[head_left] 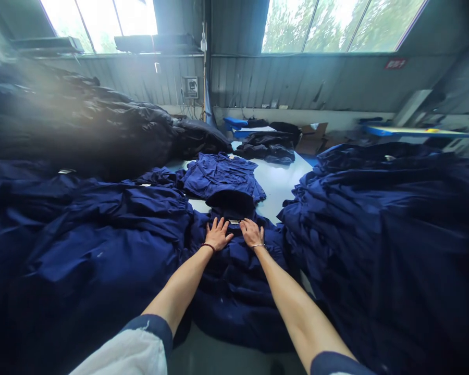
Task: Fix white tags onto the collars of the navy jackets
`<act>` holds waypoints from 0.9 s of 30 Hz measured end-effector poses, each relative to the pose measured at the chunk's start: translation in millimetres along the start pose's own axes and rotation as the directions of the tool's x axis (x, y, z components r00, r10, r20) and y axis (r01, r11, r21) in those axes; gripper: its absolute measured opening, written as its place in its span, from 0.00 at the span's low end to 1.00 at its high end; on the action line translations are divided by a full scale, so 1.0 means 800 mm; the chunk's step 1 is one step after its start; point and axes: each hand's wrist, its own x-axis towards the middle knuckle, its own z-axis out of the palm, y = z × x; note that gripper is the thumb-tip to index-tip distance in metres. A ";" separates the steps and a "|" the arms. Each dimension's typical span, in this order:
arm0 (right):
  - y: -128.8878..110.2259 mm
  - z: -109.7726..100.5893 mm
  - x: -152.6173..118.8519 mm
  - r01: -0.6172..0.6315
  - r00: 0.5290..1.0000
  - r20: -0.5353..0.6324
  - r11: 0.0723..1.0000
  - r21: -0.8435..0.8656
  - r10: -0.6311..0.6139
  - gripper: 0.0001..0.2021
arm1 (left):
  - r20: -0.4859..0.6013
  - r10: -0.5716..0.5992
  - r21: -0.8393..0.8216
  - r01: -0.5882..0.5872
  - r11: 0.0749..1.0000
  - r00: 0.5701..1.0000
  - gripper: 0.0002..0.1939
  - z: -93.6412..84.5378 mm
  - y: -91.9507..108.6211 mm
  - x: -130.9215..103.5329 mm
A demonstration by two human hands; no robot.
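A navy blue garment (234, 271) is spread in front of me, its lower part hanging over the table's near edge. At its neck is a dark collar or hood piece (230, 200) standing up, with a small pale label (233, 222) below it. My left hand (218, 235) lies on the cloth to the left of the label, fingers spread. Just right of the label, my right hand (252, 233) rests on the same garment, fingers slightly bent and partly apart. Behind the collar lies another navy garment (222, 177), crumpled, on the white table (275, 182).
Navy garment piles flank me, a left pile (113, 229) and a taller right pile (375, 219). Shiny black garments (113, 120) heap up at the back left. A smaller black stack (268, 146) sits at the table's far end. A blue-edged table (414, 132) stands far right.
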 end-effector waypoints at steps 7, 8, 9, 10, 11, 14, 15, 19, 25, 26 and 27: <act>-0.025 -0.017 0.019 -0.205 0.978 -0.031 0.978 0.023 0.206 0.17 | 0.086 0.044 0.037 -0.047 0.998 0.995 0.33 -0.027 0.004 0.001; -0.026 -0.018 0.024 -0.220 0.975 -0.035 0.975 0.027 0.221 0.16 | 0.079 0.040 0.040 -0.044 0.998 0.996 0.31 -0.035 0.005 0.007; -0.026 -0.018 0.028 -0.227 0.973 -0.039 0.973 0.032 0.228 0.15 | 0.062 0.027 0.039 -0.029 0.999 0.998 0.30 -0.042 0.006 0.013; -0.025 -0.018 0.032 -0.228 0.972 -0.044 0.973 0.036 0.229 0.15 | 0.036 0.001 0.037 -0.003 0.999 0.999 0.29 -0.048 0.007 0.021; -0.024 -0.017 0.034 -0.223 0.973 -0.051 0.974 0.038 0.225 0.15 | 0.000 -0.032 0.031 0.032 0.999 0.999 0.29 -0.053 0.007 0.028; -0.017 -0.011 0.037 -0.187 0.979 -0.072 0.982 0.037 0.189 0.15 | -0.119 -0.101 -0.007 0.101 0.995 0.988 0.24 -0.056 0.004 0.050; -0.015 -0.008 0.036 -0.178 0.980 -0.081 0.983 0.041 0.181 0.15 | -0.144 -0.100 -0.025 0.098 0.995 0.985 0.20 -0.054 0.002 0.056; -0.011 0.002 0.034 -0.173 0.971 -0.151 0.981 0.084 0.184 0.12 | -0.145 -0.096 -0.085 0.084 0.993 0.985 0.17 -0.035 -0.004 0.072; -0.015 0.009 0.031 -0.151 0.953 -0.248 0.982 0.117 0.176 0.11 | -0.190 -0.128 -0.155 0.098 0.983 0.973 0.11 -0.016 -0.004 0.074; -0.016 0.010 0.031 -0.126 0.949 -0.275 0.984 0.125 0.156 0.11 | -0.222 -0.126 -0.169 0.089 0.982 0.967 0.10 -0.014 -0.003 0.073; -0.016 0.011 0.030 -0.093 0.943 -0.307 0.987 0.134 0.130 0.11 | -0.262 -0.122 -0.184 0.074 0.980 0.957 0.09 -0.012 -0.003 0.072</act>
